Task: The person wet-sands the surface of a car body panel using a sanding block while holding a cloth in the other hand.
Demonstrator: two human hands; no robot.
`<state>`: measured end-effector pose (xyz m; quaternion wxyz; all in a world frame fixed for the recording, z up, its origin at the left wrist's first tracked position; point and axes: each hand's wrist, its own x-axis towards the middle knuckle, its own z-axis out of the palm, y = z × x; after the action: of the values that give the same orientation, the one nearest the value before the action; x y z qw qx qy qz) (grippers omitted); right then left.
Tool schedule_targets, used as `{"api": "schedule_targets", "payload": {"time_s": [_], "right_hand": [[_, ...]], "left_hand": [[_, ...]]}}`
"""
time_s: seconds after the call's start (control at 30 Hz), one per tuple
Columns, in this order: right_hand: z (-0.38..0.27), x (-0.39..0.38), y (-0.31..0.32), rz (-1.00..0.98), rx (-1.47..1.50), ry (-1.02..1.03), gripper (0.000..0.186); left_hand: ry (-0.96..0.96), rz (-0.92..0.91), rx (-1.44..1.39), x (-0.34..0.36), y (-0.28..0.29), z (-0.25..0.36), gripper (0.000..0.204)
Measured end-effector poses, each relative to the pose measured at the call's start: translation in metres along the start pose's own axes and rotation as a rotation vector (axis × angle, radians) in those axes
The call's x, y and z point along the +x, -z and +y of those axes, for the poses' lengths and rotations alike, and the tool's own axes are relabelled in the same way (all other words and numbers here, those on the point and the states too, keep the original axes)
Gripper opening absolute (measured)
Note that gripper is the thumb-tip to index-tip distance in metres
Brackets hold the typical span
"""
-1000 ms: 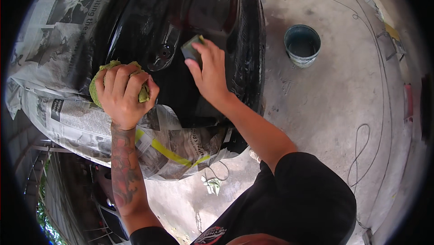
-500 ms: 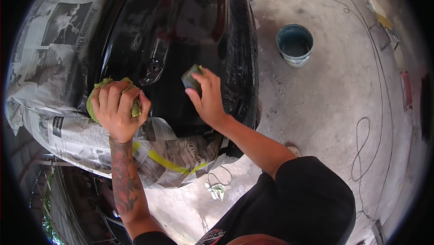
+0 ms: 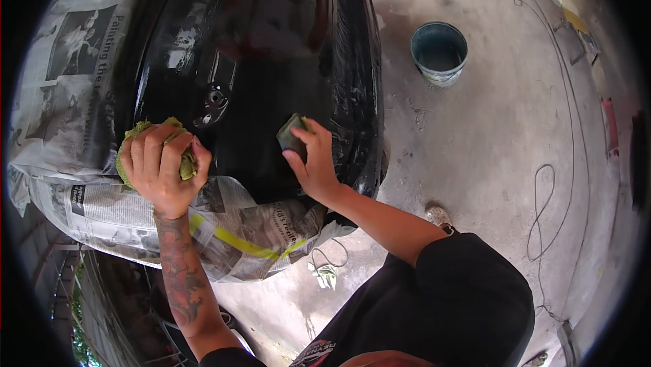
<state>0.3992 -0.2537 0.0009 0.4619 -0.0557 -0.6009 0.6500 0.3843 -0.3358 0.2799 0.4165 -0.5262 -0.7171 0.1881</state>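
Note:
A wet, glossy black car panel (image 3: 251, 103) with a reddish sheen spreads out in front of me. My left hand (image 3: 163, 170) grips a bunched yellow-green cloth (image 3: 125, 158) at the panel's left edge, beside the newspaper masking. On the lower right of the panel, my right hand (image 3: 317, 167) is closed around a small dark grey-green block (image 3: 291, 135), thumb on its near side. The block lies against the black surface; a bit of yellowish material shows behind it. Between the hands and farther up sits a round fitting (image 3: 215, 98) in a recess.
Newspaper (image 3: 74, 109) covers the car's left and near sides, held by yellow tape (image 3: 244, 243). A water bucket (image 3: 439, 54) stands on the concrete floor to the right. A thin cable (image 3: 536, 221) loops along the floor, and a crumpled packet (image 3: 326, 275) lies near the car.
My right hand and the block have slid slightly nearer to me over the panel. The left hand with the cloth appears a little farther left, and the whole view has shifted slightly.

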Motion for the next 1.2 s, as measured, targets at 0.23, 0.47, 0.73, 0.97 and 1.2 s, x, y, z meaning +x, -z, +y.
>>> {"api": "schedule_targets", "payload": {"time_s": [0.23,0.47,0.73,0.97,1.2], "right_hand": [[0.065,0.088,-0.010,0.108,-0.103,-0.094,0.039],[0.028,-0.005,0.000,0.010,-0.036,-0.083,0.046],[0.111,0.113,-0.004,0.151,0.032,-0.430,0.033],[0.036,0.061,-0.019,0.129,0.022,-0.204,0.037],[0.155,0.158,-0.007,0.203,-0.124,-0.549,0.039]], "left_hand": [[-0.009,-0.011,0.035,0.002,-0.003,-0.001,0.019],[-0.014,-0.021,0.038,-0.004,-0.006,-0.002,0.019],[-0.034,-0.050,0.032,0.001,-0.004,-0.001,0.021],[-0.036,-0.034,0.054,-0.007,-0.005,-0.002,0.018],[-0.065,-0.041,0.026,0.001,-0.015,-0.004,0.016]]}}
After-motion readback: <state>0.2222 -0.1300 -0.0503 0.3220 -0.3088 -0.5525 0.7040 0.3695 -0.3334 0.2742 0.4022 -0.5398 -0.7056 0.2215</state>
